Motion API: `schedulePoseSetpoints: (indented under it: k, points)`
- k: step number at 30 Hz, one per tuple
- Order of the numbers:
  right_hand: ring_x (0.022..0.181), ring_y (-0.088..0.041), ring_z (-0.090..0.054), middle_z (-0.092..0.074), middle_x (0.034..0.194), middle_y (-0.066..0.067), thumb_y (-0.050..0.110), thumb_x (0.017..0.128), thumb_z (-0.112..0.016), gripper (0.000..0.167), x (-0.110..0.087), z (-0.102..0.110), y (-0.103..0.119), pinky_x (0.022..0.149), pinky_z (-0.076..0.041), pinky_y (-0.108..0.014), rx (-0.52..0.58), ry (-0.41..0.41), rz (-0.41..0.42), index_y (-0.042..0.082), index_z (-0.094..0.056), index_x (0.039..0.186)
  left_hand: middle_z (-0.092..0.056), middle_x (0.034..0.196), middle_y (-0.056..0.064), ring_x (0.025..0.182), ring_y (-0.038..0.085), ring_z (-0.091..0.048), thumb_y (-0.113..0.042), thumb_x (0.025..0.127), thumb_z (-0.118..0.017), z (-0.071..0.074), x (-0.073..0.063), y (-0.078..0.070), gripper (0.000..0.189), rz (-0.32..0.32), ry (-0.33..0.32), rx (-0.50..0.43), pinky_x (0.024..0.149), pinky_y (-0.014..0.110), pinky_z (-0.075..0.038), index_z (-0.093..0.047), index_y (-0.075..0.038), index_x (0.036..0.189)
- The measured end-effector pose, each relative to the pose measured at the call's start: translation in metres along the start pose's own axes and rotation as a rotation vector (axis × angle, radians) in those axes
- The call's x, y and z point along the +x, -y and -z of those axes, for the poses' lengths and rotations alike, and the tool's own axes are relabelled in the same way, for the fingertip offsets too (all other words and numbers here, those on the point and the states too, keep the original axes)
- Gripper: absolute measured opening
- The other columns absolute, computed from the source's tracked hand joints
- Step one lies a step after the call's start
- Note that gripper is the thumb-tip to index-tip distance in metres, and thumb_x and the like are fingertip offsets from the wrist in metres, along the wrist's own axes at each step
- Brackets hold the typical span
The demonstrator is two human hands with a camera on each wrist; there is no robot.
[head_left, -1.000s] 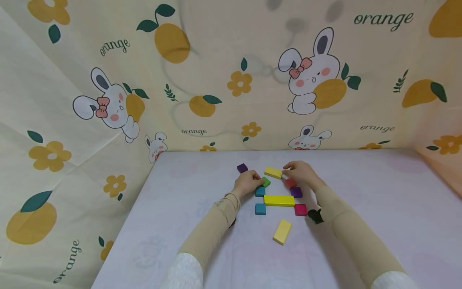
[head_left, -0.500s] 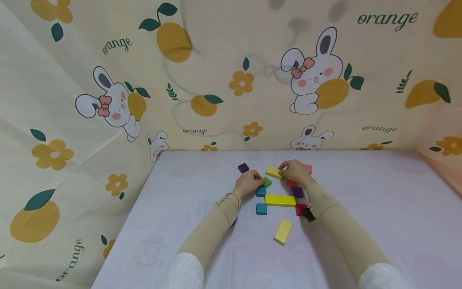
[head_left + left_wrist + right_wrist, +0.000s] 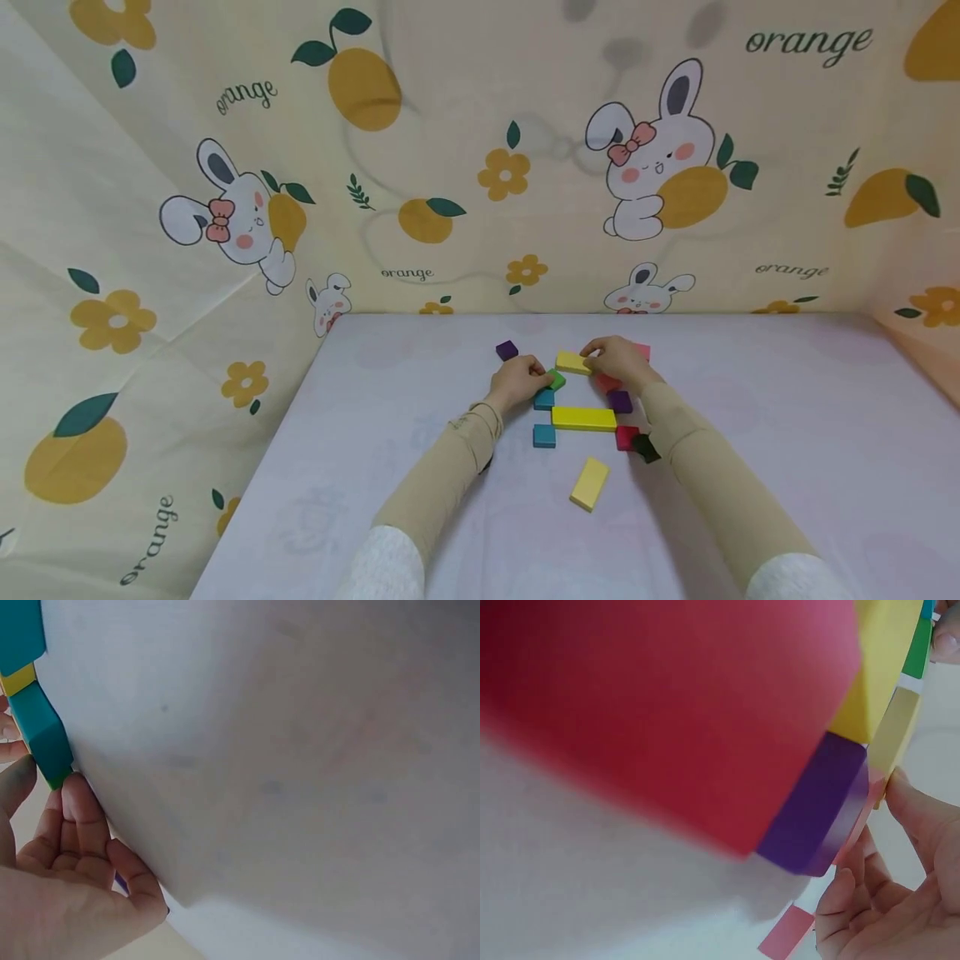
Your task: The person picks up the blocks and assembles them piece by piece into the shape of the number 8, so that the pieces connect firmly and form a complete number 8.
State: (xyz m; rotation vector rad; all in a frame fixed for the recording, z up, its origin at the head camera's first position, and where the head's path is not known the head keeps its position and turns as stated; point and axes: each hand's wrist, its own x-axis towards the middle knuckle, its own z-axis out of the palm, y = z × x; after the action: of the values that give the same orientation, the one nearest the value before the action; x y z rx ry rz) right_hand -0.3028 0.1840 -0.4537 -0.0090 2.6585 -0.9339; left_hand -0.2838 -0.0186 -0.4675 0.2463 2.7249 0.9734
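My left hand pinches the left end of a green block, just behind a teal block. In the left wrist view, the thumb and fingers meet at the green tip beside the teal side. My right hand holds the right end of a pale yellow block between thumb and fingers. Under that hand lies a red block, partly covered, with a purple block in front. The right wrist view shows the thumb against the pale yellow block.
A long yellow block spans the middle, with a teal block and a crimson block at its front corners. A loose pale yellow block lies nearer. Further back are a purple block and a pink block.
My right hand has shifted left from the red block onto the end of the pale yellow one, uncovering the pink block behind it. My left hand stays at the green block.
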Motion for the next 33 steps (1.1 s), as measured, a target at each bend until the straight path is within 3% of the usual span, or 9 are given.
schedulePoseSetpoints:
  k: [7,20,33]
  points:
    - [0.088,-0.023,-0.05,-0.056,0.113,-0.017,0.021,0.093,-0.056,0.032,-0.004,0.0,0.0,0.067,-0.045,-0.024,0.014,0.022,-0.031,0.011,-0.06,0.122,-0.062,0.083,-0.002,0.075,0.01,-0.052,-0.038,0.088,-0.061,-0.001,-0.003,0.0,0.025,0.011,-0.016,0.016,0.069,0.025,-0.039,-0.066,-0.014,0.092]
    - [0.093,-0.025,-0.049,-0.054,0.12,-0.02,0.021,0.093,-0.055,0.031,-0.009,0.002,-0.003,0.067,-0.046,-0.023,0.009,0.029,0.004,0.011,-0.061,0.122,-0.062,0.085,-0.002,0.075,0.01,-0.052,-0.036,0.089,-0.061,-0.001,-0.004,-0.002,0.025,-0.005,-0.02,0.032,0.067,0.023,-0.039,-0.066,-0.013,0.095]
    - [0.096,-0.026,-0.048,-0.053,0.124,-0.02,0.022,0.093,-0.055,0.032,-0.011,0.0,-0.002,0.071,-0.047,-0.023,0.002,0.024,-0.026,0.012,-0.061,0.123,-0.061,0.083,-0.003,0.074,0.01,-0.051,-0.037,0.088,-0.061,-0.003,-0.002,-0.001,0.025,0.001,-0.019,0.036,0.066,0.022,-0.038,-0.066,-0.014,0.095]
